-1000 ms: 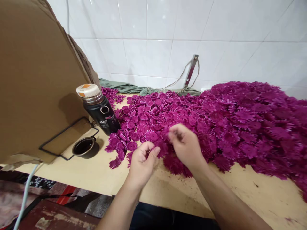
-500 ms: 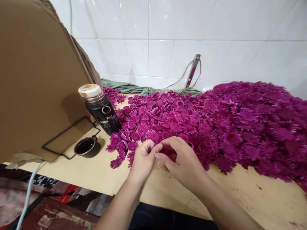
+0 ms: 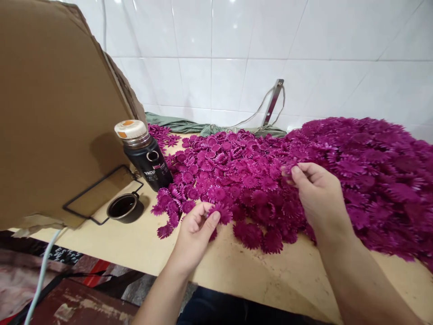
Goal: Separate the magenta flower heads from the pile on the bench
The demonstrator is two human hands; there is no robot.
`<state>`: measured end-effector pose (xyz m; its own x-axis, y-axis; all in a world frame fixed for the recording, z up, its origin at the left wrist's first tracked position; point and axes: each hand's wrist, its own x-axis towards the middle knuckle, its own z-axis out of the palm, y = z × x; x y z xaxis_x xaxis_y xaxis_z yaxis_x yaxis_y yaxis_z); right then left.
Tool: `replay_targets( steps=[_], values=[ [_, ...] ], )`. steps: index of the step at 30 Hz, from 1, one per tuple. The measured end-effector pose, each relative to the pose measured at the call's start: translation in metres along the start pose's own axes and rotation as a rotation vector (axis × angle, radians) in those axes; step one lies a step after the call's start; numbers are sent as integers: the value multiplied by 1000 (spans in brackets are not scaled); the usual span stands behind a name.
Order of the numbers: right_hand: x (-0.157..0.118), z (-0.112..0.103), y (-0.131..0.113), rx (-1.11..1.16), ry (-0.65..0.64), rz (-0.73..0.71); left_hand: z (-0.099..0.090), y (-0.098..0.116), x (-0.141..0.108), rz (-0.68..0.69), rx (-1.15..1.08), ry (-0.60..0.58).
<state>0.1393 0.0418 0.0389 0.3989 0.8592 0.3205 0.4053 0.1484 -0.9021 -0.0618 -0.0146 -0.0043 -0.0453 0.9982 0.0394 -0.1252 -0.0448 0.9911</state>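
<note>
A broad heap of magenta artificial flower heads [image 3: 250, 180] with fringed petals spreads over the table. My left hand [image 3: 195, 232] is closed at the heap's near edge, with a magenta flower head [image 3: 221, 212] pinched between thumb and index finger. Further right, over the heap, my right hand [image 3: 320, 192] is closed in a pinch on a small magenta flower piece [image 3: 290, 169]. That piece is blurred, and the fingers partly hide it.
On the left stands a dark vacuum flask [image 3: 147, 158] with a pale lid. In front of it sits a dark cup [image 3: 125, 207] beside a black wire frame [image 3: 89, 187] and a big cardboard sheet [image 3: 50, 113]. A metal bracket [image 3: 273, 103] leans against the tiled wall [image 3: 230, 36].
My hands were together at the near edge and have parted. The right hand has moved right and farther over the heap. A flower head now shows in my left hand.
</note>
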Motion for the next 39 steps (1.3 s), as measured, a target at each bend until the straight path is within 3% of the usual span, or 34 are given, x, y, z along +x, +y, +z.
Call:
replay_targets(
  steps=[4,6,8,11,16,18,20,24,26,29,33,39],
  values=[
    [-12,6,-7,-255,-105,-216,6,0,9,48,36,1],
    [-31,13,-10,-257,-225,-361,10,-1,13,75,68,8],
    [-49,20,-12,-216,-380,-411,12,-2,16,40,83,1],
    [-66,27,-12,-137,-538,-309,13,-4,17,-38,85,-25],
    [-70,35,-12,83,-668,-113,17,-8,17,-71,37,-83],
    [-68,36,-12,94,-648,-129,17,-7,15,-61,35,-106],
    [-59,33,-10,56,-547,-166,15,-4,11,-21,34,-107],
    [-22,11,1,-133,-15,-119,6,3,3,104,21,-64],
    [-5,0,5,-112,87,-94,5,4,3,115,76,-50],
    [1,-4,3,-106,26,-106,12,5,10,61,164,-82],
    [-14,4,3,-106,-124,-123,24,6,17,28,228,-148],
    [-22,7,18,-98,-195,-113,25,-2,20,58,364,-133]
  ],
)
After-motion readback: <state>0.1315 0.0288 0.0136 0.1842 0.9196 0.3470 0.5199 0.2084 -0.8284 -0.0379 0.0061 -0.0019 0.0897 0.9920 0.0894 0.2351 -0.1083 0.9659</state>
